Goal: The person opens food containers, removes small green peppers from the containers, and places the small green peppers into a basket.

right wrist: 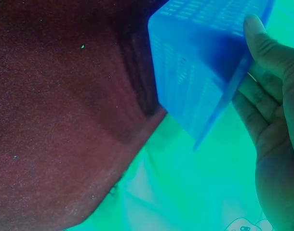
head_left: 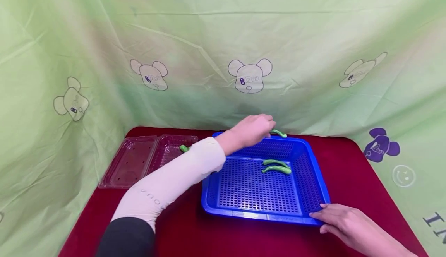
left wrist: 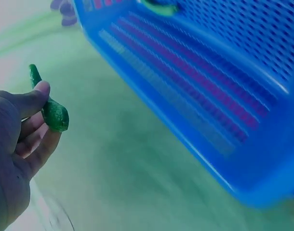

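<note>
Left hand [head_left: 253,130] around green vegetable [left wrist: 56,115]

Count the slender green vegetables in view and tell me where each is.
4: two green vegetables lie in the blue perforated plastic basket, one is pinched by the left hand, and one shows in the clear plastic container, where the white fabric sleeve may hide more.

The basket [head_left: 265,217] is blue, patterned with rows of small holes. The vegetables [head_left: 277,169] are light green; the held one [left wrist: 56,115] looks deeper green. The table [head_left: 209,235] is dark red, the box [head_left: 136,158] clear. Outlined animal heads [head_left: 250,79], one solid purple head [head_left: 378,148] and a white smiley [head_left: 404,175] pattern the pale green curtain [head_left: 209,28]. The sleeve [head_left: 174,179] is off-white with grey letters, black higher up.
</note>
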### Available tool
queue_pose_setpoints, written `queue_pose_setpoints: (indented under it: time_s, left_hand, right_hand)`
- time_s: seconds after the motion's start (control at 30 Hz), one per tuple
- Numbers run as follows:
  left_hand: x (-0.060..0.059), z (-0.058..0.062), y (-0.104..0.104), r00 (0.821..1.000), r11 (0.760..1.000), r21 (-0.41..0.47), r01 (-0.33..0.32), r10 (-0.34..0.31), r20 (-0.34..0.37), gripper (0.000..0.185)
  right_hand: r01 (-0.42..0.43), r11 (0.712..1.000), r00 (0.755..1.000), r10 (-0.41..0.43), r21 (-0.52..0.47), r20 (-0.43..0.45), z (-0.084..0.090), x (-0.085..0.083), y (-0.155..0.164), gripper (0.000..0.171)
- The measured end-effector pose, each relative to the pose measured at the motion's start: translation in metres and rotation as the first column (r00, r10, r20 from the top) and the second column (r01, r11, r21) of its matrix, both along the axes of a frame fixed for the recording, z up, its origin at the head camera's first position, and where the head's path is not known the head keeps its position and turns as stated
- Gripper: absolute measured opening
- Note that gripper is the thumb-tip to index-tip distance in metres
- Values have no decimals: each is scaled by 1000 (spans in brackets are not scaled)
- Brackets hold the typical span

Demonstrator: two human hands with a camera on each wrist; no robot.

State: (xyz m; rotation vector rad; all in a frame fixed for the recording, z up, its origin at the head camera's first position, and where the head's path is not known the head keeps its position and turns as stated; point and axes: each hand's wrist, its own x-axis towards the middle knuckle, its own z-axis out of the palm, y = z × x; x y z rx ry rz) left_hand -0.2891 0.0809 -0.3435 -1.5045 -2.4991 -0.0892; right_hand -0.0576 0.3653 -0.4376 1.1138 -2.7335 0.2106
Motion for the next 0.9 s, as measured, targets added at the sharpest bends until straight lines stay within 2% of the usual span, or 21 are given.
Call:
queue_pose_setpoints:
  time_s: [0.13,0.33,0.5,0.57,0.7,0.9]
  left_hand:
    - [10,-15,36,999,997,-64,33,-32,15,18]
    - [28,-50,74,999,985,-167,49,-49,3,21]
    - [37,-73,80,995,972,-231,35,-14,95,10]
    - [39,-80,80,992,966,-257,31,2,127,11]
    - [42,-91,82,989,954,-299,32,13,148,20]
    - [41,-106,84,985,955,-294,30,22,171,20]
  right_hand:
    - [-18,1000,999,17,-13,-40,-1,1,1,26]
    - [-5,1000,1000,5,-9,-22,-2,0,-2,26]
    - [13,1000,1000,-13,4,22,-2,0,-5,28]
    - [24,1000,999,-24,7,43,0,1,-6,29]
    - [28,1000,999,-28,1,22,1,3,-5,28]
    - [31,999,1000,-31,-12,0,2,3,-7,29]
